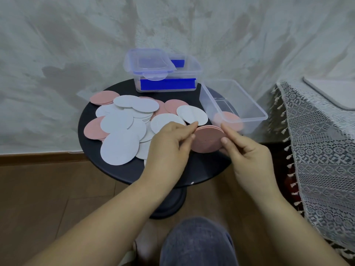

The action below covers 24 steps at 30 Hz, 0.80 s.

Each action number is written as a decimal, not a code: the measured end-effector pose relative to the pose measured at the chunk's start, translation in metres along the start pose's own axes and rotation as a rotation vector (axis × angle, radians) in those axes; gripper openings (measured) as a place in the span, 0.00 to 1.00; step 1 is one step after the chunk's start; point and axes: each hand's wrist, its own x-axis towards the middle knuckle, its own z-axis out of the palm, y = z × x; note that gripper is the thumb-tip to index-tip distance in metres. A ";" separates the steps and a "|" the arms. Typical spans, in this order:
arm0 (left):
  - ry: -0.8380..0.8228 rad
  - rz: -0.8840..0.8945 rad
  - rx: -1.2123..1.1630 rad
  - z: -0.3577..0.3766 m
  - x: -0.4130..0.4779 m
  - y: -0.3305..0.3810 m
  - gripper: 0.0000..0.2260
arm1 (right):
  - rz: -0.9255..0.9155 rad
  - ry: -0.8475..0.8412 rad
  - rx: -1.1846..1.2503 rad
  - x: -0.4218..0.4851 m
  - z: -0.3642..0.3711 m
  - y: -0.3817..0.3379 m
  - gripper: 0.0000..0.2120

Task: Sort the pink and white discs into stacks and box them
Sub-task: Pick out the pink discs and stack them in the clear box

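— Squaring up that pink stack (208,140) looks like the step in hand. What's your worry?

— Slippage, mostly. The stack is held only at its rim: the left hand (169,148) pinches its left edge with fingertips closed on it, and the right hand (247,156) pinches the right edge between thumb and forefinger. Nothing I can see supports it from below, so if either pinch loosens, I'd expect the thin discs to fan out and drop.

— Drop where?

— Onto the round black table (119,169), or past its near edge to the floor. The stack sits toward the table's near right side, tilted so its face turns toward the camera.

— And the box?

— The open clear box (257,117) stands at the table's right, overhanging the rim, with a pink disc (230,120) already lying in its near end. It sits just beyond the stack. My guess is that a nudge during loading could tip or shift it, given that overhang.

— Anything else to bump?

— The loose pile of white discs (123,131) and pink ones spreads over the table's left and middle; one white disc (192,114) lies just behind the left fingertips. A sweep of the wrist could drag it along and mix colours.

— The lidded box (165,73)?

— At the table's far edge, well apart from both hands.
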 end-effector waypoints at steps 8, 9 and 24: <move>0.157 0.028 -0.134 0.003 -0.007 0.000 0.10 | -0.150 0.089 -0.012 -0.009 0.007 0.006 0.15; 0.161 0.034 -0.122 0.004 -0.008 -0.001 0.10 | -0.149 0.086 -0.010 -0.011 0.007 0.008 0.16; 0.228 0.148 -0.058 0.009 -0.010 -0.006 0.10 | -0.424 0.169 -0.225 -0.015 0.010 0.018 0.16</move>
